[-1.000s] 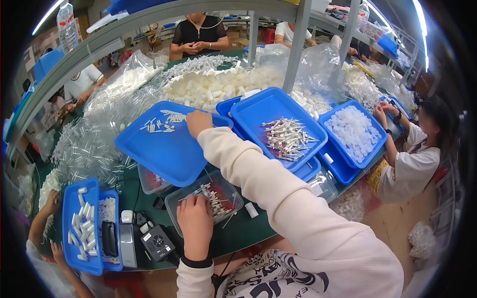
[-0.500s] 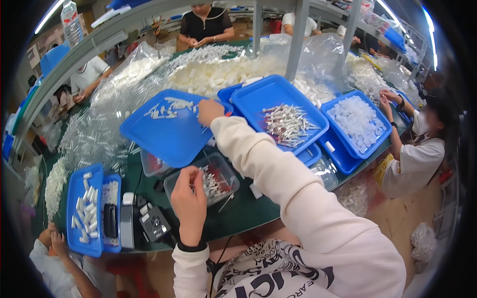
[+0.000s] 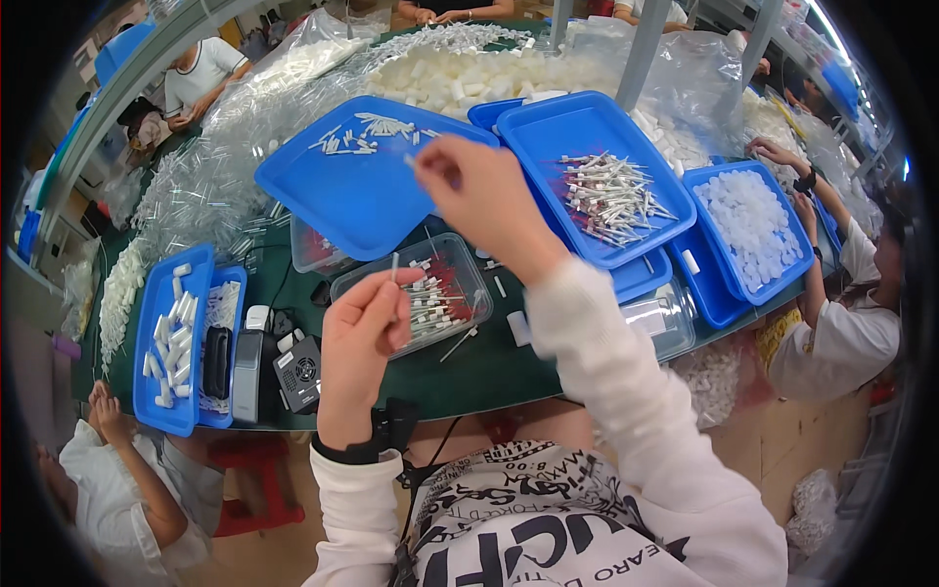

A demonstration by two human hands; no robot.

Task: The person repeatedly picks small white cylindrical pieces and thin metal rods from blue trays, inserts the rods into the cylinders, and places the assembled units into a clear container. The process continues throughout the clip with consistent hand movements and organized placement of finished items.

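The left hand (image 3: pixel 360 328) pinches a thin pale rod (image 3: pixel 395 264) between thumb and forefinger, holding it nearly upright above the near left part of a clear box (image 3: pixel 488 311). The right hand (image 3: pixel 494 201), farther off and to the right, is pressed together at thumb and finger on a small white piece (image 3: pixel 410 160), which is blurred; it is held above the right part of a blue tray (image 3: pixel 342 201).

Small white sticks (image 3: pixel 383 125) lie at that tray's far side. The clear box, just nearer, holds many white-tipped sticks (image 3: pixel 435 301). A loose white tube (image 3: pixel 518 328) lies to its right on the green table (image 3: pixel 499 382). Farther right, a second blue tray (image 3: pixel 548 132) carries a heap of sticks (image 3: pixel 611 196), and beyond it another tray (image 3: pixel 763 296) holds cloudy white caps (image 3: pixel 745 227). At the left, a narrow blue tray (image 3: pixel 183 420) holds thick white tubes (image 3: pixel 174 342).
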